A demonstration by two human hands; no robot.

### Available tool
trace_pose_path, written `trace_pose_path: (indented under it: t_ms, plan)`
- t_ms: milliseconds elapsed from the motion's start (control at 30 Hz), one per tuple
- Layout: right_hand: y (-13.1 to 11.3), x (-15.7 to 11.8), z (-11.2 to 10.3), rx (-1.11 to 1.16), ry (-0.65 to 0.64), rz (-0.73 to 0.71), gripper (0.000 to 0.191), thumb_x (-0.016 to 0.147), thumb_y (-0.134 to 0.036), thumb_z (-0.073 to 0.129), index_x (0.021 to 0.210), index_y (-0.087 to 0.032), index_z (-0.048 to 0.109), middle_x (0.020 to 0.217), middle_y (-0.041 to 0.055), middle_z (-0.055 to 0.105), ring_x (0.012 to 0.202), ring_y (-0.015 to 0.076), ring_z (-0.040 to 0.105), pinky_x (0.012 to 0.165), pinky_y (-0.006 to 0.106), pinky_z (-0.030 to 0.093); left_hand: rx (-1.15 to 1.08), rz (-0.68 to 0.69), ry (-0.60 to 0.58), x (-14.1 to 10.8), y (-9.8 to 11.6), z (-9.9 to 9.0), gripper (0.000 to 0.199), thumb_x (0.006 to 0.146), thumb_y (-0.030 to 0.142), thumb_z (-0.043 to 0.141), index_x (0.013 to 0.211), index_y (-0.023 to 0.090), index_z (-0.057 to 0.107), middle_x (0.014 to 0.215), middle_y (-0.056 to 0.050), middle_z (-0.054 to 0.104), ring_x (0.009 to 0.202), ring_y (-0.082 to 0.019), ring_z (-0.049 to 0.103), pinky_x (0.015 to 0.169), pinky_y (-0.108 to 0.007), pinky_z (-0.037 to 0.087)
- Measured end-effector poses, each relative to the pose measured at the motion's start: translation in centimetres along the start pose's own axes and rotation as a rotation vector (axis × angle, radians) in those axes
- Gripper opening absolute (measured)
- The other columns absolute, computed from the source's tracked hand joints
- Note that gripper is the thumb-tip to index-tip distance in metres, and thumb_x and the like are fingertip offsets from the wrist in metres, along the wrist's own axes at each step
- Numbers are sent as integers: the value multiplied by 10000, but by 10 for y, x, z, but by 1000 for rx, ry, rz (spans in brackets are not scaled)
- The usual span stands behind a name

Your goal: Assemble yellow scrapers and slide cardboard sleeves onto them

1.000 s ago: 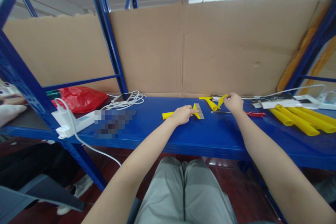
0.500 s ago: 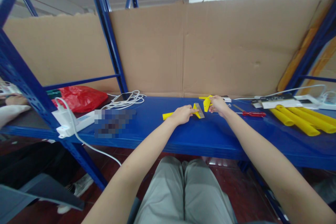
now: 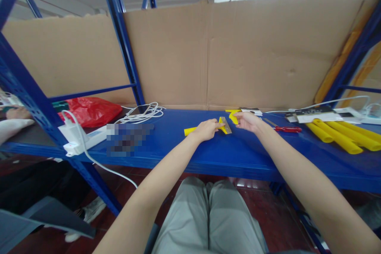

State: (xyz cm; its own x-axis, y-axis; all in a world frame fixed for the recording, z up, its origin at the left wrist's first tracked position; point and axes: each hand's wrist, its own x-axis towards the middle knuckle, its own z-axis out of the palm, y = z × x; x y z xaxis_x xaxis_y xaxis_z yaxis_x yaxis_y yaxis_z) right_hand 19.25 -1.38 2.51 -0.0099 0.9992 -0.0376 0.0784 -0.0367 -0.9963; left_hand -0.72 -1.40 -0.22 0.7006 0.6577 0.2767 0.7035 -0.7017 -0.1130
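Observation:
My left hand (image 3: 207, 130) is closed around a yellow-handled scraper (image 3: 189, 131) low over the blue shelf. At the scraper's right end sits a flat metal blade (image 3: 228, 126), with a yellow head piece against it. Just right of the blade, my right hand (image 3: 247, 122) pinches a small yellow plastic piece (image 3: 233, 118), apart from the scraper. Its shape is partly covered by my fingers. Behind the right hand lie another thin yellow piece (image 3: 231, 110) and a black-and-white card (image 3: 252, 111). A red-handled screwdriver (image 3: 288, 129) rests to the right of that hand.
Several yellow tubes (image 3: 347, 137) lie at the right beside packaging (image 3: 315, 115). On the left are a white power strip (image 3: 97, 137), coiled white cable (image 3: 145, 114) and a red plastic bag (image 3: 92, 111). A cardboard wall (image 3: 250, 55) closes the back. Another person's hand (image 3: 18, 112) shows far left.
My right hand has turned the yellow piece and lowered it slightly, so less of it shows and the card behind is more exposed. My left hand and the scraper have stayed put.

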Motion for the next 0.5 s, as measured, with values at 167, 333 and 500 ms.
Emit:
trace_pose_path:
  t_ms: [167, 333, 500]
  plan:
    - [-5, -5, 3, 142, 28, 31, 150, 899, -76, 528, 812, -163, 614, 668, 32, 673, 541, 106, 576, 540, 198, 487, -7, -3, 17, 1, -1, 3, 467, 948, 156, 498, 1397, 275, 545, 1156, -87, 646, 1090, -226, 642, 912, -321, 505]
    - [-4, -5, 4, 118, 53, 31, 115, 904, -106, 575, 811, -151, 624, 635, 33, 664, 522, 99, 569, 534, 196, 492, -22, -16, 41, 3, -4, 7, 524, 943, 164, 506, 1461, 211, 442, 1221, -115, 649, 1129, -233, 632, 934, -336, 502]
    - [-2, -6, 7, 26, 53, 74, 190, 905, -97, 546, 730, -152, 593, 520, -9, 571, 457, 80, 501, 464, 175, 427, -46, -36, 42, 4, -4, 10, 601, 940, 159, 514, 1513, 148, 334, 1312, -143, 622, 1200, -229, 600, 962, -310, 477]
